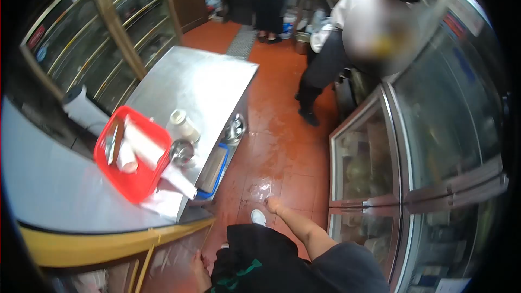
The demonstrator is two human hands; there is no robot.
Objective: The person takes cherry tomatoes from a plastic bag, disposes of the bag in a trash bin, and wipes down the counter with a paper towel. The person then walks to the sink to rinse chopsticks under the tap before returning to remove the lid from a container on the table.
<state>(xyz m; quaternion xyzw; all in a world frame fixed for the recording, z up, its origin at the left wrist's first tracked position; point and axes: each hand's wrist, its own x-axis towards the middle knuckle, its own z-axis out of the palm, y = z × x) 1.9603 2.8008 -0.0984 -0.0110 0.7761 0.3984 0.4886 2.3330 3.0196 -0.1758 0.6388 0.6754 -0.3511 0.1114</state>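
Observation:
My left hand (201, 271) hangs low beside the yellow-edged counter (114, 247), its fingers loosely bent and slightly apart, with nothing seen in it. My right arm reaches forward over the wet red floor. The right hand (273, 205) at its end is small in view, fingers drawn together, and no object shows in it. Both hands are apart from the steel table (203, 78). On its near end are a red plastic basket (133, 187) holding white rolls and a brown-handled utensil, a pale bottle (183, 123) and a metal container (182, 152).
Glass-door fridges (364, 154) line the right side; glass-fronted shelving (81, 49) stands at left. One person (323, 65) leans by the fridges, and another (271, 0) stands at the back. A blue-rimmed tray (213, 171) sits under the tabletop. The tiled floor (279, 135) looks wet.

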